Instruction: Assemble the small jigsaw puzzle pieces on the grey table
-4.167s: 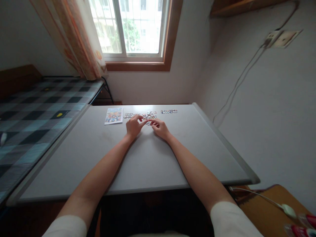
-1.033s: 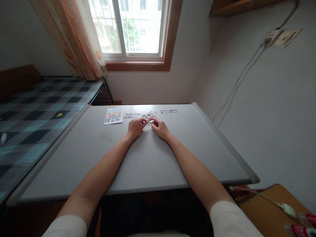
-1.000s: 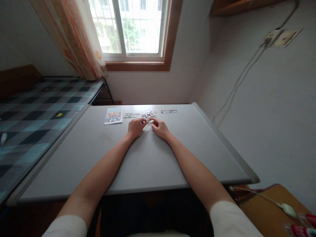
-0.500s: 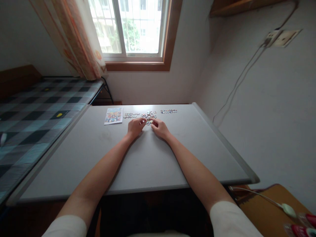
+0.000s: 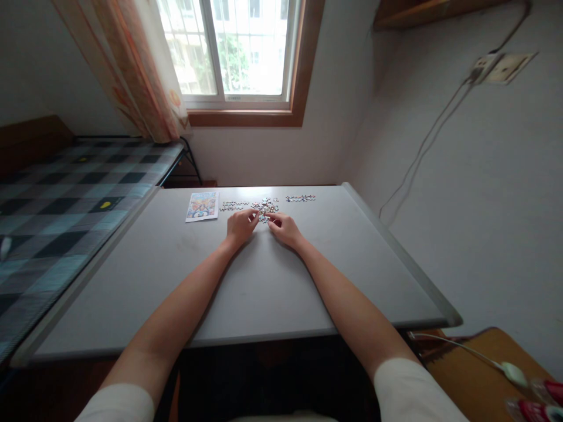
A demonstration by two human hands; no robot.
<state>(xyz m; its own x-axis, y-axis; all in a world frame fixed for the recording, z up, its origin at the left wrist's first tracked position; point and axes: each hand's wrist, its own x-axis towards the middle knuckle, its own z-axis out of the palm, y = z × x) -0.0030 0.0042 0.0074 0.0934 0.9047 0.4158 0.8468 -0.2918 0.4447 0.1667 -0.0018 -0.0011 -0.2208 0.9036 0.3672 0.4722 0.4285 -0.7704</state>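
Observation:
Small jigsaw puzzle pieces [image 5: 266, 203] lie in a loose pile at the far middle of the table. My left hand [image 5: 241, 226] rests at the near left side of the pile, thumb and fingers pinched together at a puzzle piece. From the right, my right hand [image 5: 285, 228] reaches in with its fingers curled and the index fingertip on the pieces; what its fingers grip is too small to make out. A few pieces [image 5: 263, 219] lie between the two hands. Left of them is a printed picture sheet [image 5: 203, 206].
Rows of pieces [image 5: 234, 206] lie beside the sheet, and another group [image 5: 301, 198] sits farther right. The white table [image 5: 272, 281] stands between a bed with a checked cover [image 5: 109, 193] and the wall. A wooden stool [image 5: 488, 375] with a cable is at lower right.
My fingers have shifted slightly at the pieces, with the right index fingertip moving a little left toward the left hand. The sheet and the rows of pieces stay where they were.

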